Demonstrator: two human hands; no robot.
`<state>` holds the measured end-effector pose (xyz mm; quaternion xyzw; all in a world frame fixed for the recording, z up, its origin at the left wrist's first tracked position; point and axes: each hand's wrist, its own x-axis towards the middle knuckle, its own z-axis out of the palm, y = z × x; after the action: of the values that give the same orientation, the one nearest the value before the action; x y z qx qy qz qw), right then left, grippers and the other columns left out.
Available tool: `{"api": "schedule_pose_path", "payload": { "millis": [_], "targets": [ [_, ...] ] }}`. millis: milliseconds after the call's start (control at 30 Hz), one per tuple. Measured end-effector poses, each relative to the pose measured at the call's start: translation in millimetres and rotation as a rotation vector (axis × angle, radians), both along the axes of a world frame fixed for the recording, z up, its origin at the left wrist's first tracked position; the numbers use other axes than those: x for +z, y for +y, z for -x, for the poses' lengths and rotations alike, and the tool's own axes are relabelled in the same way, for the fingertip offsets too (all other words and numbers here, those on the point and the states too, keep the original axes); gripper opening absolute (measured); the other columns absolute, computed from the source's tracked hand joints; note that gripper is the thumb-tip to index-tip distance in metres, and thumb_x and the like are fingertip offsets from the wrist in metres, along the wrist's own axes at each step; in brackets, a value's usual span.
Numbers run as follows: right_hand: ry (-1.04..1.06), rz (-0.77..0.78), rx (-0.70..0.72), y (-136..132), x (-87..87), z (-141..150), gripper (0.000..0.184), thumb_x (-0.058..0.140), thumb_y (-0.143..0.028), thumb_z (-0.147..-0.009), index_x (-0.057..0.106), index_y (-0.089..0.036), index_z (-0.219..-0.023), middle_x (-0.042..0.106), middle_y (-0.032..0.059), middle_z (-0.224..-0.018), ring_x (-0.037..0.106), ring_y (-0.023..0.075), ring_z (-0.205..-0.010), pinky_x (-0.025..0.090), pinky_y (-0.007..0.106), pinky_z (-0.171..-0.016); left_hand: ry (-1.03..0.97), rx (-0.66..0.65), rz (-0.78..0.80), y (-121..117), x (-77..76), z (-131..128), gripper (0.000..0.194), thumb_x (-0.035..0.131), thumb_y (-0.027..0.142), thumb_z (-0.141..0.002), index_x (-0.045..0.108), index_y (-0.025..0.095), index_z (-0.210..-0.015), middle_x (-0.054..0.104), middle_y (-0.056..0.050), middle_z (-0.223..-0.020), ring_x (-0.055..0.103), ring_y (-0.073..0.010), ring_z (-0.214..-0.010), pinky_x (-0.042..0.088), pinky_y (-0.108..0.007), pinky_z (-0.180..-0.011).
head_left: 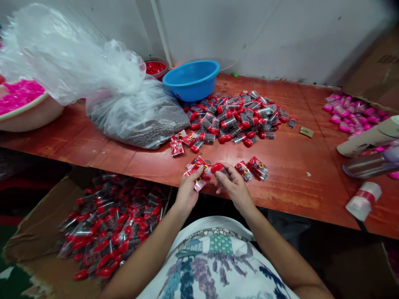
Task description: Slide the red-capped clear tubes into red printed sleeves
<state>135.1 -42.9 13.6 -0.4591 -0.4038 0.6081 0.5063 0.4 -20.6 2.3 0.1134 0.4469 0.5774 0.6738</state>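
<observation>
Near the table's front edge, my left hand (185, 194) is closed on a red printed packet (202, 181) with clear plastic ends. Beside it, my right hand (236, 189) pinches a small clear bottle with a red cap (217, 167), its cap end close to the packet. The fingers partly hide the bottle's body. Under and behind the left thumb lie more red printed packets (196, 160). Two filled packets (257, 167) rest just right of my right hand. Farther back is a pile of red-capped bottles (235, 118) with dark contents.
A plastic bag of dark beads (140, 120) slumps at the left, near a blue basin (191, 85). Below, a cardboard box (40, 245) holds packed red-capped bottles. Pink pieces (352, 110), a tilted flask (368, 137) and a white roll (363, 201) are at the right.
</observation>
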Motion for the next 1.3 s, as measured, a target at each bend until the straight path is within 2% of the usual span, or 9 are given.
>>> {"api": "schedule_pose_path", "payload": {
  "millis": [100,333,500,600,900,1100,1300],
  "targets": [
    [0.028,0.014,-0.026,0,-3.9,4,0.037,0.065,-0.039,-0.078,0.049,-0.024,-0.108,0.057,-0.0027,-0.084,0.057,0.0094,-0.057,0.049,0.018,-0.038,0.029,0.008,-0.050,-1,0.1,0,0.026,0.079,0.018,-0.064,0.070,0.011,-0.087,0.072,-0.007,-0.084,0.067,-0.0157,-0.074,0.054,-0.027,-0.072],
    [0.073,0.029,0.018,-3,-6.2,4,0.037,0.065,-0.041,-0.079,0.044,-0.024,-0.104,0.058,-0.0060,-0.075,0.056,0.0072,-0.044,0.041,0.014,-0.031,0.130,-0.003,-0.156,-3,7.5,3,0.023,0.079,0.022,-0.065,0.070,0.013,-0.084,0.072,-0.006,-0.086,0.067,-0.0155,-0.075,0.053,-0.025,-0.069],
    [0.089,0.019,0.008,-3,-7.3,7,0.036,0.066,-0.040,-0.079,0.045,-0.024,-0.103,0.058,-0.0051,-0.077,0.057,0.0071,-0.046,0.041,0.013,-0.031,0.128,-0.057,-0.188,-5,15.5,4,0.024,0.078,0.022,-0.066,0.070,0.014,-0.087,0.072,-0.006,-0.089,0.067,-0.0160,-0.078,0.053,-0.027,-0.074],
    [0.098,0.022,0.016,-4,-9.4,9,0.036,0.066,-0.039,-0.079,0.046,-0.024,-0.104,0.058,-0.0048,-0.079,0.056,0.0067,-0.046,0.042,0.013,-0.031,0.137,-0.089,-0.176,-7,17.1,5,0.033,0.081,0.018,-0.060,0.069,0.014,-0.090,0.072,-0.006,-0.087,0.068,-0.0174,-0.077,0.053,-0.029,-0.075],
    [0.001,-0.030,-0.004,-7,-8.2,6,0.033,0.068,-0.038,-0.077,0.057,-0.024,-0.104,0.060,-0.0024,-0.086,0.060,0.0083,-0.052,0.042,0.015,-0.033,0.169,-0.064,-0.221,-7,20.9,4,0.030,0.079,0.013,-0.059,0.066,0.014,-0.086,0.072,-0.004,-0.083,0.067,-0.0151,-0.072,0.051,-0.027,-0.072],
    [-0.054,-0.029,-0.051,-9,-6.2,5,0.034,0.069,-0.039,-0.076,0.062,-0.025,-0.105,0.061,-0.0017,-0.082,0.060,0.0111,-0.056,0.044,0.017,-0.035,0.176,-0.084,-0.218,-8,24.7,2,0.034,0.081,0.013,-0.055,0.067,0.015,-0.086,0.072,-0.002,-0.080,0.066,-0.0148,-0.070,0.051,-0.026,-0.072],
    [-0.141,-0.146,-0.096,-8,-7.2,3,0.035,0.066,-0.038,-0.079,0.066,-0.031,-0.113,0.057,0.0023,-0.094,0.059,0.0138,-0.069,0.051,0.023,-0.046,0.180,-0.103,-0.209,-7,23.4,2,0.034,0.081,0.014,-0.056,0.068,0.015,-0.087,0.072,-0.004,-0.084,0.067,-0.0170,-0.076,0.052,-0.028,-0.075]
  ]
}}
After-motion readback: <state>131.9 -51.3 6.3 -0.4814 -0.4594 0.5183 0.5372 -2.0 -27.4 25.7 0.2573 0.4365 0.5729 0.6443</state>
